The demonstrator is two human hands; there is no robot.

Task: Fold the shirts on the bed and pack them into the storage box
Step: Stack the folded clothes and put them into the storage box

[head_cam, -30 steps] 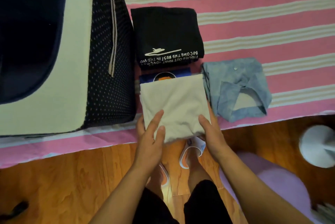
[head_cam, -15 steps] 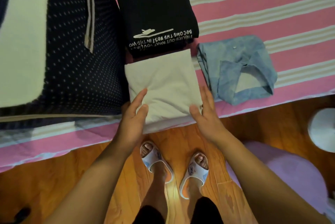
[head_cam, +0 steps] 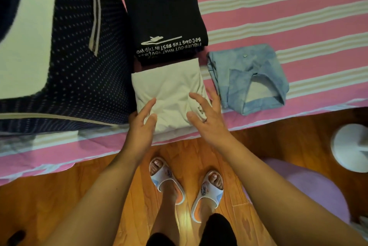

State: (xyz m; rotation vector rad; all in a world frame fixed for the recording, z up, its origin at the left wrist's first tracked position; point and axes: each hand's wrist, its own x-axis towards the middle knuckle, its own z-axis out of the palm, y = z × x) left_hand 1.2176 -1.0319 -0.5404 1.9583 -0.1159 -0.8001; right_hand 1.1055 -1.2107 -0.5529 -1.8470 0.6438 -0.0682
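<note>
A folded cream shirt (head_cam: 171, 88) lies at the bed's near edge, just in front of a folded black shirt (head_cam: 165, 24) with white lettering. A folded light blue denim shirt (head_cam: 247, 74) lies to their right. The navy dotted storage box (head_cam: 83, 66) stands on the bed at the left, against both shirts. My left hand (head_cam: 141, 126) rests on the cream shirt's near left corner with straight fingers. Over the shirt's near right corner my right hand (head_cam: 207, 118) is spread open, holding nothing.
The pink and white striped bedsheet (head_cam: 278, 16) stretches away to the right and back. Below the bed edge is a wooden floor (head_cam: 59, 196) with my slippered feet. A white round fan base (head_cam: 350, 148) and a purple cushion (head_cam: 302, 184) sit at the right.
The cream shirt has settled on the bed, fully covering the blue shirt seen under it before. My right hand has let go of its edge and now spreads above it.
</note>
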